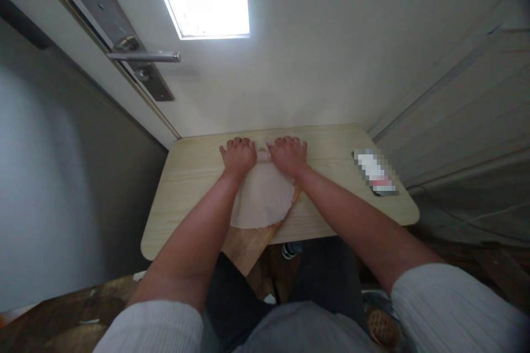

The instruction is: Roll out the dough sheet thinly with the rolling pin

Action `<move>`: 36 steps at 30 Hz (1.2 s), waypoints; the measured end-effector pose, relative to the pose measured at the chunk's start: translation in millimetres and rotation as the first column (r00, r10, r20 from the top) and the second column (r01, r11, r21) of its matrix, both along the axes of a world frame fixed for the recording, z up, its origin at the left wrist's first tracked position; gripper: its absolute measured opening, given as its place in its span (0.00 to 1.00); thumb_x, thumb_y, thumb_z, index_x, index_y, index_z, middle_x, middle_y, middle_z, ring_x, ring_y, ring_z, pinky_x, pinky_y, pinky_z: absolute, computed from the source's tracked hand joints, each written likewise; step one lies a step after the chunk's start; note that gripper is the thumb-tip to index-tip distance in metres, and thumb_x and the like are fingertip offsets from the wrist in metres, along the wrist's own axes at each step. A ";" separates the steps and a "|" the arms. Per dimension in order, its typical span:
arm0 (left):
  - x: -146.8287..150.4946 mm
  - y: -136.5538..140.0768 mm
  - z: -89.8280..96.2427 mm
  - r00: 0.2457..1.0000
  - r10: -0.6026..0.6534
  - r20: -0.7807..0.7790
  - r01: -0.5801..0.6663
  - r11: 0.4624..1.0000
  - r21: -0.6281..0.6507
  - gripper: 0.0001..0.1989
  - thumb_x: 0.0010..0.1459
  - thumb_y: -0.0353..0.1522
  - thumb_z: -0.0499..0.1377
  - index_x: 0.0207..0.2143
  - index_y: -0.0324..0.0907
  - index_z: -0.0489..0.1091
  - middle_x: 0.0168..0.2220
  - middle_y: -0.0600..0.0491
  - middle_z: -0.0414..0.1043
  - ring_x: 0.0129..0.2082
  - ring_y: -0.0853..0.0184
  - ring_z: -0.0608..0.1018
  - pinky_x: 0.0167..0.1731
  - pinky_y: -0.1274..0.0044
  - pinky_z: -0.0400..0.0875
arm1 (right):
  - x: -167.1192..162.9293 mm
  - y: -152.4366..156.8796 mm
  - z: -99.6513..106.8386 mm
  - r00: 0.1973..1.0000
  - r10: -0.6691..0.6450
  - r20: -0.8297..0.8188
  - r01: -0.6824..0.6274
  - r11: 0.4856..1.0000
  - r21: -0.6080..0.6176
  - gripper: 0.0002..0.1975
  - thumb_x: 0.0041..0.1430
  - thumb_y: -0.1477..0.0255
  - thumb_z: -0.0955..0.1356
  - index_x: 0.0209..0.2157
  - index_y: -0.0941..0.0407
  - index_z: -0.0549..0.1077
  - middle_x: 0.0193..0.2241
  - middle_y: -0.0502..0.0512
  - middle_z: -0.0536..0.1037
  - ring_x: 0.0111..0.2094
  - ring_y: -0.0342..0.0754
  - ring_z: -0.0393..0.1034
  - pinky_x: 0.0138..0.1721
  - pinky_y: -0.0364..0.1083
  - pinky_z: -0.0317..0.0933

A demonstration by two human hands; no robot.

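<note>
Dough sheet (263, 198) spread on the wooden board (248, 248): we see the left hand (239, 155) and right hand (289, 154) palm-down, apart, at its far, seemingly rolled edge, any grip hidden; we judge rolling in hand, the next move calling for even pressure.

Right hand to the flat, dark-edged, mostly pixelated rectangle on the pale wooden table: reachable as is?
Probably yes: only tabletop shows between the right hand and the rectangle, nothing visible blocking. It would first have to leave the thin, round-edged beige sheet.
</note>
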State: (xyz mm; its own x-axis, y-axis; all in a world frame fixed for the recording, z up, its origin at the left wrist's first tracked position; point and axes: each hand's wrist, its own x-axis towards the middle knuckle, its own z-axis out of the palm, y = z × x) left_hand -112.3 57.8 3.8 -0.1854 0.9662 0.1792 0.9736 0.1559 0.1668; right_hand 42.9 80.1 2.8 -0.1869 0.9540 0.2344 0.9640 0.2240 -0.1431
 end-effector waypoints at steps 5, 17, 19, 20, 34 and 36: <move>-4.4 17.7 1.8 1.000 -0.004 0.019 0.005 0.998 -0.062 0.26 0.68 0.40 0.38 0.53 0.44 0.72 0.55 0.38 0.71 0.55 0.45 0.69 0.53 0.48 0.59 | -1.8 16.3 1.2 1.000 0.003 -0.003 -0.003 0.999 -0.049 0.31 0.68 0.51 0.54 0.50 0.58 0.76 0.51 0.69 0.75 0.53 0.64 0.64 0.54 0.63 0.53; -5.9 33.4 7.6 1.000 -0.024 -0.019 0.022 0.993 -0.114 0.25 0.67 0.39 0.40 0.53 0.41 0.72 0.54 0.36 0.71 0.55 0.44 0.70 0.51 0.50 0.63 | -4.1 35.8 -0.9 1.000 -0.013 -0.025 0.010 0.995 -0.104 0.31 0.67 0.50 0.55 0.52 0.57 0.74 0.54 0.67 0.73 0.56 0.64 0.62 0.55 0.63 0.54; -4.5 28.2 7.9 0.999 -0.033 -0.037 0.029 0.994 -0.102 0.25 0.68 0.39 0.40 0.53 0.41 0.72 0.54 0.36 0.71 0.54 0.45 0.70 0.51 0.52 0.63 | -3.8 30.4 0.5 1.000 -0.014 -0.025 0.012 0.995 -0.094 0.30 0.67 0.51 0.55 0.53 0.57 0.73 0.54 0.66 0.73 0.55 0.63 0.62 0.55 0.63 0.54; -3.8 24.6 7.6 0.998 -0.038 -0.045 0.034 0.996 -0.088 0.25 0.68 0.39 0.40 0.53 0.41 0.72 0.55 0.37 0.71 0.54 0.45 0.70 0.51 0.52 0.63 | -3.5 26.5 1.3 1.000 -0.017 -0.024 0.014 0.996 -0.089 0.30 0.68 0.51 0.55 0.54 0.57 0.72 0.54 0.67 0.73 0.55 0.63 0.62 0.56 0.63 0.53; 7.0 -67.1 -3.3 0.993 -0.112 -0.023 0.113 0.988 0.101 0.28 0.70 0.42 0.39 0.65 0.41 0.61 0.66 0.44 0.62 0.66 0.50 0.61 0.62 0.51 0.52 | 16.2 -63.3 -7.5 0.993 0.058 -0.099 -0.065 0.995 -0.076 0.33 0.70 0.53 0.54 0.67 0.60 0.57 0.66 0.64 0.60 0.68 0.61 0.48 0.65 0.66 0.39; 8.8 -82.0 -3.6 0.993 -0.113 -0.027 0.116 0.988 0.100 0.29 0.70 0.42 0.39 0.66 0.40 0.59 0.65 0.43 0.62 0.66 0.52 0.61 0.63 0.49 0.49 | 21.4 -77.8 -7.6 0.991 0.080 -0.103 -0.088 0.993 -0.072 0.33 0.70 0.54 0.55 0.67 0.60 0.56 0.67 0.64 0.58 0.68 0.60 0.47 0.66 0.67 0.38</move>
State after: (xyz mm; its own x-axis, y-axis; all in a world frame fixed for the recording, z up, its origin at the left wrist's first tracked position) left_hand -103.4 -24.2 0.2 -0.0697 0.9574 0.2803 0.9875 0.0265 0.1551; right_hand 64.3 2.3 -4.8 -0.2466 0.9517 0.1829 0.9221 0.2885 -0.2579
